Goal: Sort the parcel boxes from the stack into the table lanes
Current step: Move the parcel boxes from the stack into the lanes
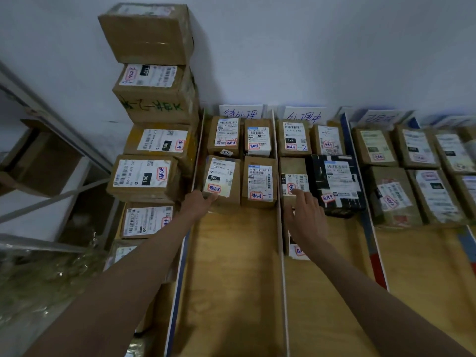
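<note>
Sorting partly done: abt a dozen parcels sit in the table lanes (279, 202), tall stack (152, 140) at left remains. Left hand (199, 203) touches 060 box (221, 179), fingers hidden; right hand (305, 217), fingers spread, touches 15H box (293, 181).

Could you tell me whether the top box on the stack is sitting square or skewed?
Skewed: the top box sits twisted and tilted on the stack, its corners overhanging the box below.
</note>
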Motion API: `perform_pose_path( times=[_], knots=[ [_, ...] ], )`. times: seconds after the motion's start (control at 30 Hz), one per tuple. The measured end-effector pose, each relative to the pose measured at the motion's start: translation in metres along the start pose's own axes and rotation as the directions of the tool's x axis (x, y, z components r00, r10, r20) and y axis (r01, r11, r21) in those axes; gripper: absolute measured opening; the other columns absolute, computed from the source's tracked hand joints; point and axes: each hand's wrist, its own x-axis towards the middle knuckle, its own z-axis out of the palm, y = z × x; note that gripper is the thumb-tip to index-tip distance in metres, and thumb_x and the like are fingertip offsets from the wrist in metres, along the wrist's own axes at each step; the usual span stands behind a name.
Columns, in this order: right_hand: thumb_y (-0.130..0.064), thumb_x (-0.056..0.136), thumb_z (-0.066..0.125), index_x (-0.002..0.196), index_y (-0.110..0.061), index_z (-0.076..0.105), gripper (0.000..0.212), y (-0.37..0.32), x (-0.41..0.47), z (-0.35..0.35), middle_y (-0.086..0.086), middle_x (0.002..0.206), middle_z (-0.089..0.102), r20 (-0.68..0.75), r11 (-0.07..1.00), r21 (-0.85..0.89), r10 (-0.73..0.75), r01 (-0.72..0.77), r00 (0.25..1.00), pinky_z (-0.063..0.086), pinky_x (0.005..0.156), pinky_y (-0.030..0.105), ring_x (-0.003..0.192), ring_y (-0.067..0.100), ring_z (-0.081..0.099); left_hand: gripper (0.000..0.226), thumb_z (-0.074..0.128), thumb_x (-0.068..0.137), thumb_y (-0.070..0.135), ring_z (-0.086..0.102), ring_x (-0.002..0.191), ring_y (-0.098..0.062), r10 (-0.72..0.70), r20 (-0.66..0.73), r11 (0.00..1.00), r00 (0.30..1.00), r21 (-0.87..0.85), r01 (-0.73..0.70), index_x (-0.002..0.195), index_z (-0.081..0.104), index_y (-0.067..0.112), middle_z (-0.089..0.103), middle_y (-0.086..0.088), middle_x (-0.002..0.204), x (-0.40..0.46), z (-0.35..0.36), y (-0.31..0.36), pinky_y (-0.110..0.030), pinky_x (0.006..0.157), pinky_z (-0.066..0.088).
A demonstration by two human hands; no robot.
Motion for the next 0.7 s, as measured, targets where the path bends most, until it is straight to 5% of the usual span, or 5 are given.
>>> perform_pose_path(
  times=[0.33, 0.5, 0.7],
  knots=[
    [-0.027, 0.102, 0.044, 0.132, -0.014, 0.051, 0.033, -0.002, -0.005, 0.004, 0.005, 0.127, 0.056, -0.015, 0.998, 0.004, -0.069, 0.069, 0.997, 0.045, 0.095, 0.037, 0.116, 0.022, 0.052, 0.051, 0.057, 0.098, 0.036, 0.055, 0.122, -0.036, 0.044, -0.031, 0.983, 0.999, 0.178, -0.038, 0.136, 0.042, 0.006, 0.054, -0.017, 0.136, 0.017, 0.004, 0.004, -0.048, 0.097, 0.048],
    [-0.029, 0.103, 0.041, 0.130, -0.015, 0.049, 0.031, -0.009, -0.011, -0.003, 0.004, 0.125, 0.055, -0.005, 0.994, -0.020, -0.111, 0.110, 0.994, 0.044, 0.096, 0.035, 0.113, 0.020, 0.052, 0.070, 0.053, 0.099, 0.032, 0.049, 0.127, -0.037, 0.192, -0.041, 0.922, 0.981, 0.351, -0.166, 0.153, 0.016, 0.008, 0.039, -0.018, 0.145, 0.002, 0.001, 0.010, -0.048, 0.098, 0.046],
    [-0.028, 0.103, 0.041, 0.130, -0.014, 0.048, 0.032, -0.028, -0.020, -0.013, 0.005, 0.126, 0.054, 0.001, 0.989, 0.008, -0.145, 0.145, 0.989, 0.043, 0.101, 0.038, 0.116, 0.020, 0.050, 0.056, 0.044, 0.101, 0.037, 0.049, 0.123, -0.031, 0.336, -0.028, 0.829, 0.942, 0.483, -0.281, 0.147, 0.030, 0.008, 0.043, -0.016, 0.140, -0.049, -0.005, 0.013, -0.045, 0.093, 0.048]
  ],
)
